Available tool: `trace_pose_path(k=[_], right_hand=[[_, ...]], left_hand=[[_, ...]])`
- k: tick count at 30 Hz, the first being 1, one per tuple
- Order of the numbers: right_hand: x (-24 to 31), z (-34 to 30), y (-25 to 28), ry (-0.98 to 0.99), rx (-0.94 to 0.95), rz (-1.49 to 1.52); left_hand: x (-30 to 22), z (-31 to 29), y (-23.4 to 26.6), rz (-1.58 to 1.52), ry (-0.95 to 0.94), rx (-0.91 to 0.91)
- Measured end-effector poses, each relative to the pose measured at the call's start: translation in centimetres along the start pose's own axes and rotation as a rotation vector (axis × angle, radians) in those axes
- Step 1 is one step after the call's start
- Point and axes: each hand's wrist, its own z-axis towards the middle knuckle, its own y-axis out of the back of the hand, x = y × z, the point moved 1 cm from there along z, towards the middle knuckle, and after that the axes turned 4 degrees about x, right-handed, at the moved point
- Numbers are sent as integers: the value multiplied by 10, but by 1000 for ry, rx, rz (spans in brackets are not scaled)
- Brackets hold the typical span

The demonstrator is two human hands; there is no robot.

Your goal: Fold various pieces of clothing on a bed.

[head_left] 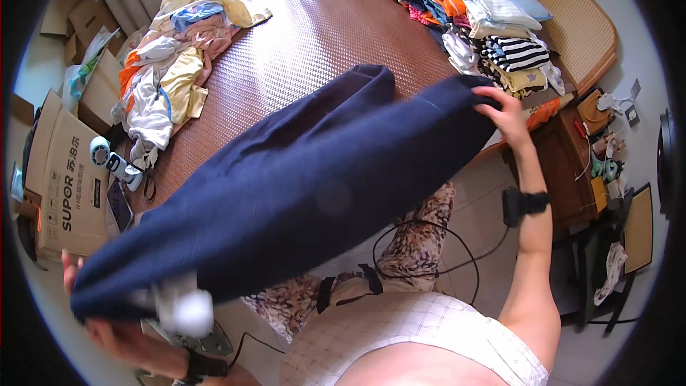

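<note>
A pair of navy trousers (307, 186) is stretched at a slant between my two hands, above the near edge of the bed. My right hand (509, 118) grips the end at the upper right, fingers closed over the cloth. My left hand (118, 339) is closed around the lower left end, with part of its fingers hidden by the fabric. Near that end hangs a blurred white patch (187, 307), perhaps a label or lining. Behind the raised length, another fold of the trousers lies on the brown woven mat (321, 28) covering the bed.
Loose clothes (168, 78) are heaped along the bed's left side. Folded clothes (500, 25) stand stacked at the far right. A cardboard box (68, 171) and a small handheld fan (114, 161) sit at left. A black cable (475, 257) loops beside my legs.
</note>
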Motion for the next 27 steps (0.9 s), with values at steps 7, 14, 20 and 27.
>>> trace_pose_path(k=[7, 14, 20, 27], right_hand=[[11, -28, 60, 99, -289, 382], [22, 115, 40, 91, -392, 391], [-71, 271, -18, 10, -412, -222], [-60, 161, -101, -141, -29, -118]], left_hand=[[-21, -16, 31, 365, 121, -121], [168, 136, -30, -439, 576, 141], [284, 149, -97, 381, 281, 172], [205, 57, -146, 920, -1, 370]])
